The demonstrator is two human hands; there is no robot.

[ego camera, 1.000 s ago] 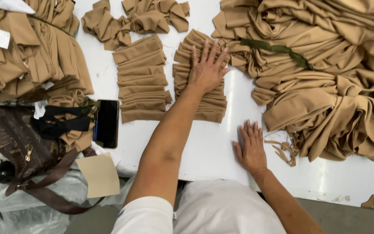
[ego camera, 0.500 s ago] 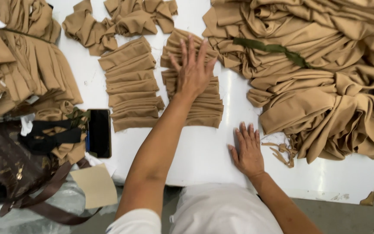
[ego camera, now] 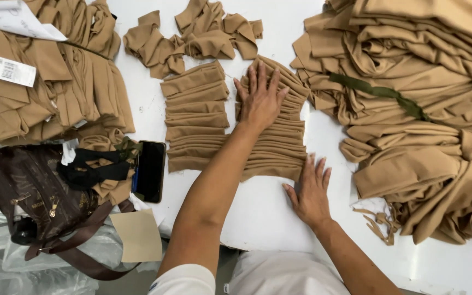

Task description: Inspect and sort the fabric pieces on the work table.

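My left hand [ego camera: 260, 98] lies flat with fingers spread on a fanned stack of tan fabric pieces [ego camera: 279, 153] at the middle of the white table [ego camera: 258, 213]. A second, similar stack of tan pieces [ego camera: 195, 117] sits just left of it, untouched. My right hand [ego camera: 310, 191] rests palm down on the bare table, just below the first stack's lower right corner, fingers apart and holding nothing. Loose crumpled tan pieces [ego camera: 192, 35] lie beyond both stacks.
A big heap of tan cloth [ego camera: 422, 109] with a green strip [ego camera: 381, 93] fills the right side. Another tan pile [ego camera: 45, 93] with paper tags is at the left. A black phone [ego camera: 149, 170], a brown bag [ego camera: 23, 191] and a tan card [ego camera: 136, 236] lie at the near left edge.
The view has shifted a little. My left hand stays pressed on the same stack, slightly lower on it. My right hand has kept its place on the table.
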